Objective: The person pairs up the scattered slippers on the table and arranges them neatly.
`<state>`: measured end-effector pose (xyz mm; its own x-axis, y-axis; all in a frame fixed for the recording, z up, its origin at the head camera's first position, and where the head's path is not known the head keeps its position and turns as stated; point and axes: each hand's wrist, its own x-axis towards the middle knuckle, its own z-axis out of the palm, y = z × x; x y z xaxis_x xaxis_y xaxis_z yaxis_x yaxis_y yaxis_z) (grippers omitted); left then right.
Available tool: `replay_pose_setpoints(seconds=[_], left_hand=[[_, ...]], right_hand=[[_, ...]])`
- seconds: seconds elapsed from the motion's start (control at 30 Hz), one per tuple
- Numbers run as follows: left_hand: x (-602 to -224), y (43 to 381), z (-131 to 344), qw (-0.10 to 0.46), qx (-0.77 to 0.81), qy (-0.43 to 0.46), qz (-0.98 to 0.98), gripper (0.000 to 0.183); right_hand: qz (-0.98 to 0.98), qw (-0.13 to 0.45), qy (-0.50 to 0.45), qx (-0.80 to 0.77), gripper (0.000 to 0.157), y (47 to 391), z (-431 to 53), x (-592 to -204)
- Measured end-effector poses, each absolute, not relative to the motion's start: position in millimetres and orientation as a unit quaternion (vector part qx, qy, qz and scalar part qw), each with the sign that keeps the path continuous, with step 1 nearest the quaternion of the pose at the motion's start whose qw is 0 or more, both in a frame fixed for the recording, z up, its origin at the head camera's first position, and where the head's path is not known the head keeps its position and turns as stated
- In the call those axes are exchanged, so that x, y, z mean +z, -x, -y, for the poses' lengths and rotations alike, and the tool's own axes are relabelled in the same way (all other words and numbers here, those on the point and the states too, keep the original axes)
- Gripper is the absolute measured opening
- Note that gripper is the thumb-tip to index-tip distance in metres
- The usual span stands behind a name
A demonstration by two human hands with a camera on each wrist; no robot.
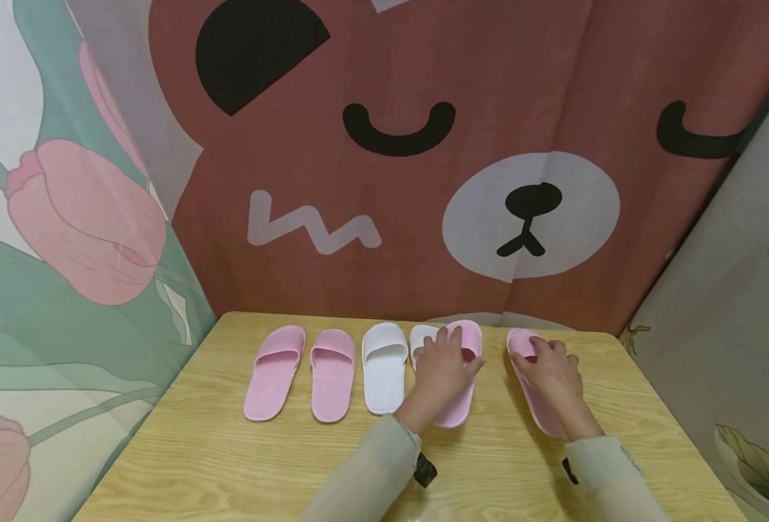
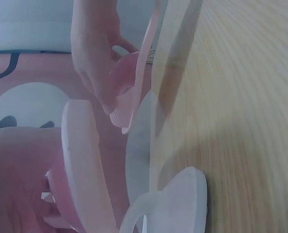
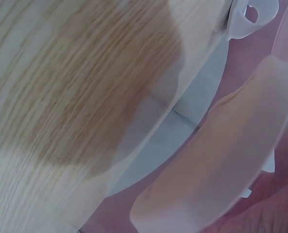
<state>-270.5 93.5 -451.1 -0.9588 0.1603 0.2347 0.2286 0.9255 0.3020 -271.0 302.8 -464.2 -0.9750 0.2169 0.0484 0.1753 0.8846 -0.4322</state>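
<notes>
My left hand (image 1: pixel 441 371) grips a pink slipper (image 1: pixel 459 410) around its strap, thumb along its right side. The left wrist view shows this slipper (image 2: pixel 85 167) raised off the table on its edge. Farther right, my right hand (image 1: pixel 554 371) holds a second pink slipper (image 1: pixel 541 412) by its upper part. That slipper (image 3: pixel 219 160) hangs above the tabletop in the right wrist view, sole toward the wood. Partly hidden behind my left hand is a white slipper (image 1: pixel 421 335). Some fingers of both hands are concealed by the slippers.
Left of my hands, another white slipper (image 1: pixel 384 377) and two pink slippers, one nearer (image 1: pixel 332 384) and one outermost (image 1: pixel 273 384), lie in a row on the wooden table (image 1: pixel 227 464). A bear-printed curtain (image 1: pixel 410 275) hangs behind the table's far edge.
</notes>
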Motion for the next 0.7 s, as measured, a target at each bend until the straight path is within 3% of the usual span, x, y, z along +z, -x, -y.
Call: replay_pose_setpoints(seconds=[0.7], left_hand=[[-459,284,-126,0.066,-0.143,0.090,0.983,0.079]], right_hand=[[0.969,0.039,0.106,0.218,0.079,274,-308,-465]])
